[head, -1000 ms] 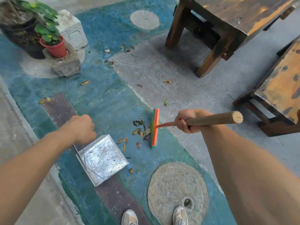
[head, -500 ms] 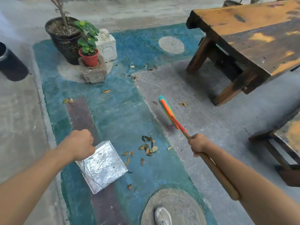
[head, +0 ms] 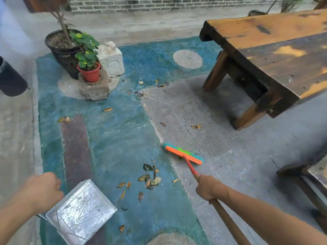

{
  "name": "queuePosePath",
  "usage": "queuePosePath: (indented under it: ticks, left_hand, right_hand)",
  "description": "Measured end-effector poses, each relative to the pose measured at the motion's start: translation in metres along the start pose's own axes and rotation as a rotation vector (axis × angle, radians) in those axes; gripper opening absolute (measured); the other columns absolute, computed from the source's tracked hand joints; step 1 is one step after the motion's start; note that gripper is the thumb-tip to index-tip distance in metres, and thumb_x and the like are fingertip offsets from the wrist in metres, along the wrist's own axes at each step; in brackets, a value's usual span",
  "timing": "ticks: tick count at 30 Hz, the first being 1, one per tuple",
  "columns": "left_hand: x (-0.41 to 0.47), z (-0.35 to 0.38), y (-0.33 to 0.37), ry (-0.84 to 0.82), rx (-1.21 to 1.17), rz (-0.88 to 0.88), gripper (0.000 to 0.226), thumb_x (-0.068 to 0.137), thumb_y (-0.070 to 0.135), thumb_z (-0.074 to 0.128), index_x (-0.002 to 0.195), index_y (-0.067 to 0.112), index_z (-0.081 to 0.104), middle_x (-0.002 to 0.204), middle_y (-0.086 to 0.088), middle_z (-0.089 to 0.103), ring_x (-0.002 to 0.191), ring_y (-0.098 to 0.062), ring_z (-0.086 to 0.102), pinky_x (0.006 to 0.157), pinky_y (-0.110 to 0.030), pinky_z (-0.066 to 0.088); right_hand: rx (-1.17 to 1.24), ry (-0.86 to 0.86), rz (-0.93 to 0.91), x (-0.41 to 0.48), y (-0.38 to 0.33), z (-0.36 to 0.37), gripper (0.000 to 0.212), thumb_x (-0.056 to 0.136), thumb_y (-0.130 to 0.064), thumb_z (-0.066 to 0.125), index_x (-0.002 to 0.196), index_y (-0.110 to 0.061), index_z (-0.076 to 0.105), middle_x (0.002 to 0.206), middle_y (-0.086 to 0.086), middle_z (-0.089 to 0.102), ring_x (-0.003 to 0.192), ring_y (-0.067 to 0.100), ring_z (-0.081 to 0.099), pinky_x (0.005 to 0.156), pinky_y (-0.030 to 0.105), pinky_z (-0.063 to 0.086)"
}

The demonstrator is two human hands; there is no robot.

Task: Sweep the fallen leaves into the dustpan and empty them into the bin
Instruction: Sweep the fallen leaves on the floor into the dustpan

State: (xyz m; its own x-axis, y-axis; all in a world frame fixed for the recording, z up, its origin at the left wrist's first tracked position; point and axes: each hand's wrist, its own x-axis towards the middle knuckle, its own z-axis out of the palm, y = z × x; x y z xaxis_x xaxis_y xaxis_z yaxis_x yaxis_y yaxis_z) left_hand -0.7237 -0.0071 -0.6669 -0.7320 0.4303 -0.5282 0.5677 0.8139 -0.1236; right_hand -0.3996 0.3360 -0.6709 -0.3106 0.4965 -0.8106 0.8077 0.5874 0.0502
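My right hand grips the wooden handle of a broom, whose orange and teal head rests on the ground at the border of blue paint and grey concrete. A small pile of dry leaves lies just left of and nearer than the broom head. The metal dustpan sits on the ground at lower left, its mouth toward the leaves. My left hand is closed at the dustpan's back edge; its handle is hidden under the hand. More loose leaves lie farther out. The dark bin stands at the far left.
A heavy wooden table fills the upper right, and a wooden bench stands at the right edge. Potted plants and stone blocks stand at upper left. A round manhole cover lies at the bottom.
The broom head has swung down from raised in the air to resting on the ground just beyond the leaf pile. The view has tilted up. The dustpan and left hand stayed put.
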Motion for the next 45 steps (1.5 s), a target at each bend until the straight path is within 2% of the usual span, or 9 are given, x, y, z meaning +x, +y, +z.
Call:
queuePosePath:
  ticks: [4, 10, 15, 22, 25, 30, 34, 41, 45]
  left_hand:
    - [-0.006, -0.018, 0.029, -0.052, 0.029, -0.004, 0.025, 0.065, 0.03, 0.054, 0.057, 0.009, 0.042, 0.061, 0.0, 0.052, 0.062, -0.023, 0.051, 0.057, -0.024, 0.041]
    - [-0.018, -0.042, 0.055, -0.034, 0.048, -0.008, 0.024, 0.081, 0.026, 0.047, 0.081, 0.014, 0.068, 0.097, -0.005, 0.068, 0.082, -0.022, 0.06, 0.072, -0.023, 0.048]
    - [-0.027, -0.033, 0.061, -0.064, -0.048, -0.039, 0.017, 0.075, 0.023, 0.049, 0.066, 0.014, 0.061, 0.077, -0.005, 0.061, 0.071, -0.025, 0.057, 0.071, -0.025, 0.053]
    - [-0.054, -0.037, 0.049, -0.083, -0.149, -0.049, 0.021, 0.079, 0.016, 0.052, 0.062, 0.006, 0.06, 0.064, -0.005, 0.049, 0.07, -0.027, 0.051, 0.073, -0.03, 0.052]
    - [-0.066, -0.033, 0.03, -0.09, -0.238, -0.078, 0.03, 0.073, 0.011, 0.055, 0.046, 0.01, 0.041, 0.055, -0.005, 0.045, 0.059, -0.026, 0.045, 0.061, -0.031, 0.049]
    - [-0.095, -0.024, -0.002, -0.087, -0.316, -0.147, 0.028, 0.069, 0.012, 0.054, 0.046, 0.009, 0.039, 0.05, -0.009, 0.041, 0.056, -0.026, 0.042, 0.054, -0.028, 0.041]
    - [-0.113, -0.009, -0.03, -0.083, -0.349, -0.185, 0.029, 0.07, 0.008, 0.053, 0.045, 0.009, 0.039, 0.047, -0.007, 0.038, 0.055, -0.024, 0.04, 0.053, -0.025, 0.038]
    - [-0.156, 0.013, -0.068, -0.074, -0.349, -0.223, 0.03, 0.074, 0.012, 0.057, 0.048, 0.007, 0.044, 0.049, -0.003, 0.044, 0.059, -0.026, 0.049, 0.059, -0.028, 0.046]
    - [-0.174, 0.021, -0.094, -0.083, -0.329, -0.245, 0.025, 0.073, 0.012, 0.057, 0.05, 0.007, 0.048, 0.05, -0.002, 0.049, 0.058, -0.024, 0.051, 0.07, -0.032, 0.054]
  right_hand:
    - [0.0, -0.035, -0.057, -0.024, 0.034, -0.018, 0.022, 0.083, -0.011, 0.038, 0.099, -0.009, 0.053, 0.069, 0.006, 0.054, 0.066, 0.03, 0.066, 0.036, 0.025, 0.045]
    - [0.018, 0.037, -0.194, -0.036, 0.045, -0.045, 0.023, 0.09, -0.025, 0.041, 0.095, -0.014, 0.06, 0.078, 0.006, 0.06, 0.039, 0.022, 0.056, 0.037, 0.029, 0.049]
    - [-0.124, 0.084, -0.299, 0.002, -0.018, -0.034, 0.019, 0.092, -0.021, 0.038, 0.105, -0.017, 0.052, 0.081, 0.006, 0.057, 0.042, 0.019, 0.054, 0.041, 0.027, 0.046]
    - [-0.159, -0.082, -0.342, 0.01, -0.062, 0.031, 0.075, 0.087, -0.009, 0.04, 0.154, -0.028, 0.012, 0.086, 0.011, 0.054, 0.053, 0.022, 0.055, 0.042, 0.03, 0.046]
    - [-0.119, -0.121, -0.369, -0.013, -0.042, 0.055, 0.083, 0.079, -0.013, 0.036, 0.15, -0.047, 0.009, 0.109, 0.012, 0.063, 0.084, 0.029, 0.066, 0.069, 0.037, 0.058]
    - [-0.099, -0.064, -0.41, -0.048, -0.006, 0.06, 0.032, 0.085, -0.023, 0.042, 0.112, -0.029, 0.059, 0.082, 0.0, 0.061, 0.077, 0.024, 0.065, 0.055, 0.025, 0.045]
    - [-0.157, 0.011, -0.529, -0.057, -0.014, 0.073, 0.022, 0.091, -0.031, 0.041, 0.11, -0.033, 0.051, 0.077, -0.003, 0.058, 0.075, 0.026, 0.057, 0.06, 0.032, 0.038]
    - [-0.405, 0.042, -0.686, -0.03, -0.103, 0.095, 0.067, 0.101, -0.027, 0.034, 0.142, -0.064, -0.003, 0.072, 0.008, 0.051, 0.053, 0.022, 0.052, 0.047, 0.027, 0.041]
    - [-0.533, 0.001, -0.669, -0.037, -0.112, 0.102, 0.072, 0.1, -0.021, 0.036, 0.142, -0.064, -0.003, 0.089, 0.01, 0.052, 0.074, 0.027, 0.051, 0.068, 0.034, 0.043]
